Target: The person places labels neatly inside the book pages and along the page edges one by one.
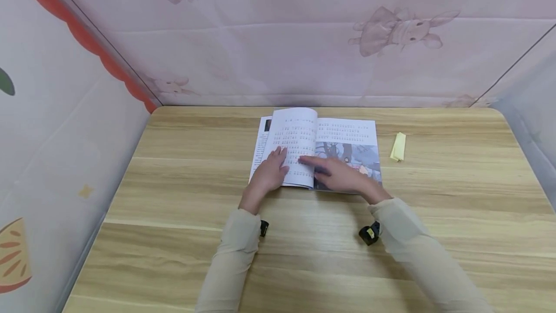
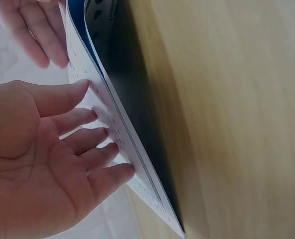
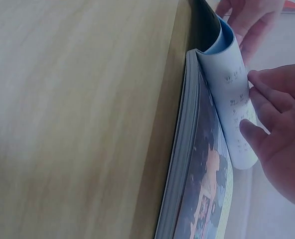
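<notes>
An open book [image 1: 345, 132] lies on the wooden table, its right page printed with text above a bluish picture. The left-hand page [image 1: 299, 129] bulges up near the spine and overlaps another page edge further left. My left hand [image 1: 269, 172] rests on that page, fingertips against the printed lines. In the left wrist view, the fingers of my left hand [image 2: 43, 159] are spread and touch the paper. Reaching across from the right, my right hand [image 1: 339, 174] has its index finger extended onto the same page. The right wrist view shows the right hand [image 3: 282, 124] with fingertips at the curved page [image 3: 227, 84].
A folded pale yellow paper strip [image 1: 397, 147] lies right of the book. The wooden table [image 1: 173, 197] meets a pink wall cloth [image 1: 260, 62] with rabbit prints at the back. Black wrist devices [image 1: 369, 234] show beneath the light sleeves.
</notes>
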Action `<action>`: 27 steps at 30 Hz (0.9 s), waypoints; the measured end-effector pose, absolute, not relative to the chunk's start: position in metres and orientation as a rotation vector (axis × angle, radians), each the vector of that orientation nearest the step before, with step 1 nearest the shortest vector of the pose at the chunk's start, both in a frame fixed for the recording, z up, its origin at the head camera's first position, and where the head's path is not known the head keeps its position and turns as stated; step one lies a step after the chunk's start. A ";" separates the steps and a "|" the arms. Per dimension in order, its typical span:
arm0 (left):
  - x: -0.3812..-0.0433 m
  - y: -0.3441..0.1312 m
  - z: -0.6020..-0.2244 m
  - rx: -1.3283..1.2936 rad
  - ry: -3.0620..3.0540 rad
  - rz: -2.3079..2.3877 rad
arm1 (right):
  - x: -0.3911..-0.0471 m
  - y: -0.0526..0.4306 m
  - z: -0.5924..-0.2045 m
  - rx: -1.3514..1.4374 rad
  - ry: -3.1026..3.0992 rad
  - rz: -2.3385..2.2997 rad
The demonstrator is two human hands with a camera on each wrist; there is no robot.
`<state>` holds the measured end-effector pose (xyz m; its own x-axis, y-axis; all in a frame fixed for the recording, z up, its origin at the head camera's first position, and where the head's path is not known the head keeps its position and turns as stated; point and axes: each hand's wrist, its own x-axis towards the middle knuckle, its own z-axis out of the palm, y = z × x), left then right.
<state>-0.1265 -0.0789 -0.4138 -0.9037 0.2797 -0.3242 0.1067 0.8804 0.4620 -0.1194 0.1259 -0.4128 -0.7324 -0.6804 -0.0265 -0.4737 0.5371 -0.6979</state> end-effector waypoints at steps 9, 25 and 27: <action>-0.126 -0.082 -0.418 0.265 2.627 0.668 | -0.119 0.146 -0.411 -0.865 2.485 -1.085; -0.123 -0.090 -0.421 0.229 2.601 0.831 | -0.125 0.207 -0.397 -0.747 2.557 -1.199; -0.123 -0.090 -0.421 0.221 2.599 0.836 | -0.125 0.214 -0.394 -0.698 2.575 -1.199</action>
<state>-0.1229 -0.0896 -0.4211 -0.9076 0.2668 -0.3242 0.0278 0.8086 0.5877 -0.1247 0.2144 -0.3937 -0.8640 -0.5035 0.0041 -0.3272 0.5551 -0.7647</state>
